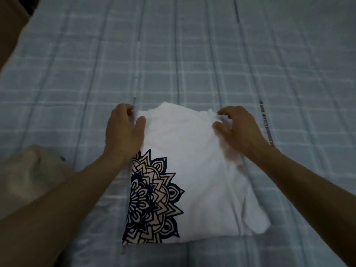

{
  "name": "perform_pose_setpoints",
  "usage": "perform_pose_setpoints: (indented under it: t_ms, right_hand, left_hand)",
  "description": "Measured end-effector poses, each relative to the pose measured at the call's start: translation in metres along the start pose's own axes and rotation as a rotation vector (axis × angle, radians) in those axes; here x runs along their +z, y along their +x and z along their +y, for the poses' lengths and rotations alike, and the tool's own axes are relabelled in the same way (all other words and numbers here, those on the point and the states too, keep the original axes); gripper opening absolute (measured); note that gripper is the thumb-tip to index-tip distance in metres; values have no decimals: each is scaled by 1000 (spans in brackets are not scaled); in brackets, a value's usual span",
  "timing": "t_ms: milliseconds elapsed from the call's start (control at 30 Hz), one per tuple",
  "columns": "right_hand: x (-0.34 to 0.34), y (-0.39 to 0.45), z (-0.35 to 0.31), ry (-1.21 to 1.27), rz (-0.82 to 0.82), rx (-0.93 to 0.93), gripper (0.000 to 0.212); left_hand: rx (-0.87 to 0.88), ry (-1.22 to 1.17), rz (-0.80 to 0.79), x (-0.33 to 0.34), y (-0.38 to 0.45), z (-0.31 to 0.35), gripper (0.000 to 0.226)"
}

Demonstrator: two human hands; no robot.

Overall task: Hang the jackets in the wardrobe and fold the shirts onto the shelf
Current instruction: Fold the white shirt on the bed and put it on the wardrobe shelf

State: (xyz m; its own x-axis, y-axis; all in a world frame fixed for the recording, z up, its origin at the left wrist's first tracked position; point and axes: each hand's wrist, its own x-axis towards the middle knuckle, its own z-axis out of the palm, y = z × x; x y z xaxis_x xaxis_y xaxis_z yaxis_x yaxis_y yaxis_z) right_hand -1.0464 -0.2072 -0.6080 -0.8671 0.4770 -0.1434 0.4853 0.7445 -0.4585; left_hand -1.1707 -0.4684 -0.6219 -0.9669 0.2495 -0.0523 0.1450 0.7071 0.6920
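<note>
A white shirt (192, 170) with a dark mandala print on its left half lies on a bed covered by a pale blue checked bedsheet (212, 54). The shirt is already folded lengthwise into a narrow rectangle, sides tucked in, with its collar end farthest from the viewer and its hem nearest. Judging by this, the folding of this one shirt is partway done: the crosswise fold probably remains, and then the move to the shelf. No wardrobe, shelf or jacket is in view, so how much of the wider task is finished cannot be told. A beige cloth item (28, 176) sits at the left edge of the bed, too unclear to identify.

Both arms reach forward from the bottom corners. The left hand (123, 132) sits at the shirt's far left corner, fingers curled, thumb lying on the fabric, seemingly gripping the edge. The right hand (237, 126) sits at the far right corner, fingers bent and pinching a small bunch of cloth between thumb and fingertips. Both hands hold the collar end, apparently ready to lift it toward the hem
</note>
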Motion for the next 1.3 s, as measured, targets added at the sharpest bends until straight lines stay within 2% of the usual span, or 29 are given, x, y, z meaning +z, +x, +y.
perform_pose_setpoints:
  t_ms: [67, 100, 167, 233, 333, 500, 633, 867, 967, 1133, 1300]
  right_hand:
    - [2, -24, -9, -95, 63, -134, 48]
    - [5, -36, -16, -127, 63, -222, 54]
    - [19, -53, -30, -216, -38, -368, 68]
    - [37, -62, -31, -309, -176, -411, 75]
    - [51, -58, -8, -343, -184, -448, 72]
    - [60, -52, 10, -250, -117, -492, 68]
    - [49, -55, 0, -286, -182, -472, 66]
    - [32, -113, -8, -279, -247, -360, 70]
    - [34, -132, 6, -325, -232, -390, 71]
    - [41, -131, 31, -149, -209, -490, 63]
    - [37, -131, 31, -160, -179, -508, 60]
  left_hand:
    - [274, 106, 92, -1, -20, 3, 43]
    - [408, 167, 69, 1, -30, 7, 47]
    - [599, 363, -87, 14, -43, 14, 56]
    - [674, 540, -224, 31, -47, 14, 62]
    - [684, 610, -291, 44, -33, -1, 64]
    - [700, 546, -295, 56, -23, -16, 65]
    - [674, 608, -327, 48, -25, -8, 65]
    - [643, 571, -370, 25, -90, -2, 69]
    - [616, 586, -428, 23, -120, -18, 70]
    - [644, 596, -455, 27, -121, -36, 69]
    - [626, 602, -480, 22, -123, -31, 70]
